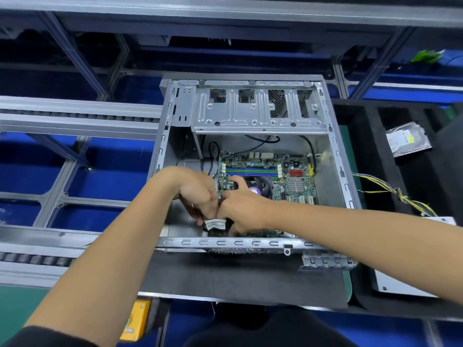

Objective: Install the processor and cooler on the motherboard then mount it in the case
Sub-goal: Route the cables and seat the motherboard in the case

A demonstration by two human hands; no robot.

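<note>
Your left hand (198,196) curls its fingers around a black cable with a white label (215,225) at the case's (333,146) seven o'clock corner. Your right hand (240,209) pinches the same cable. The motherboard (293,181) lies inside the case, cooler (260,187) at its nine o'clock. A hard drive (408,141) rests at three o'clock.

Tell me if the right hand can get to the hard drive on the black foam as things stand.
Probably yes. The hard drive lies uncovered on the black foam, outside the case on the right hand's side. That hand is busy with a labelled black cable together with the left hand, so it must let go first.
</note>
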